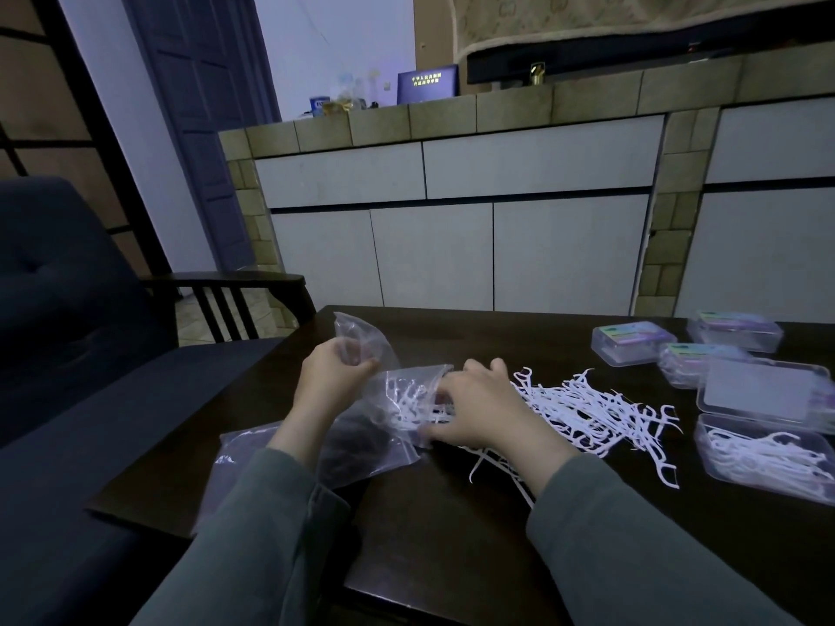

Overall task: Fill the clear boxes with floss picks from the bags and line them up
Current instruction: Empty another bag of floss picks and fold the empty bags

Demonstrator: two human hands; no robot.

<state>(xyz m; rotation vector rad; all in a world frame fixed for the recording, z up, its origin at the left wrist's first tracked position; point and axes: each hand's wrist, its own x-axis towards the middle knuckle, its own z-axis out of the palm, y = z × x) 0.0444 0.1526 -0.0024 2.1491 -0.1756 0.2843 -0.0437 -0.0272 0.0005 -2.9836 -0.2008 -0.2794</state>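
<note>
A clear plastic bag [361,449] lies on the dark table [433,526], with white floss picks still inside near its mouth. My left hand [332,377] grips the bag's upper end and lifts it. My right hand [479,411] rests at the bag's mouth with curled fingers on the picks there. A loose pile of floss picks [596,411] spreads to its right. An open clear box [763,458] at the right edge holds several picks, its lid [768,393] raised behind it.
Three closed clear boxes [632,343] with coloured labels stand at the back right of the table. A second flat bag [235,454] lies under my left forearm. A dark sofa [68,309] is on the left, white cabinets behind.
</note>
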